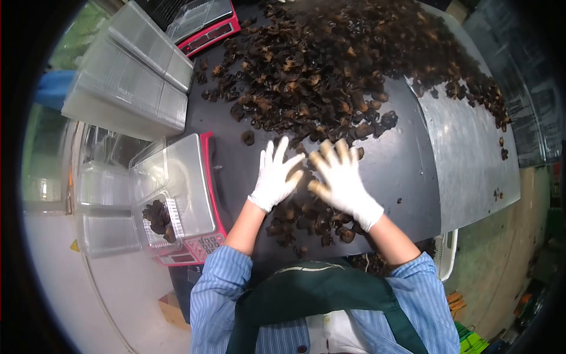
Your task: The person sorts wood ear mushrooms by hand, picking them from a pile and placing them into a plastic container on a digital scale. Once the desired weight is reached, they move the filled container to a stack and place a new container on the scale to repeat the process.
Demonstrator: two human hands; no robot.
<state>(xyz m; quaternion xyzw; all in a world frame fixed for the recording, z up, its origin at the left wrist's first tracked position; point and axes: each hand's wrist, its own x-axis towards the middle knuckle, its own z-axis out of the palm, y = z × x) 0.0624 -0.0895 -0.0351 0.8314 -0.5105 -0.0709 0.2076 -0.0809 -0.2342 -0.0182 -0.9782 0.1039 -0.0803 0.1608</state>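
Both my hands wear white gloves and lie over the dark table, fingers spread. My left hand [275, 177] is low over the table, its thumb side beside a few dark, ruffled wood ear mushrooms. Just to its right, my right hand [342, 180] has its fingers fanned toward the large mushroom heap [306, 82], with yellowish stains on the fingertips. Neither hand grips anything. A smaller cluster of wood ear mushrooms [312, 221] lies between my wrists, near the table's front edge. To the left, a clear plastic tub [172, 215] holding some mushrooms rests on a red scale [211, 177].
Tall stacks of clear plastic containers [127, 82] stand at the back left, with more stacked containers [106, 209] beyond the scale. A second red scale [207, 36] sits farther back. A grey metal sheet [471, 159] covers the table's right side. A white basket edge [449, 256] shows below.
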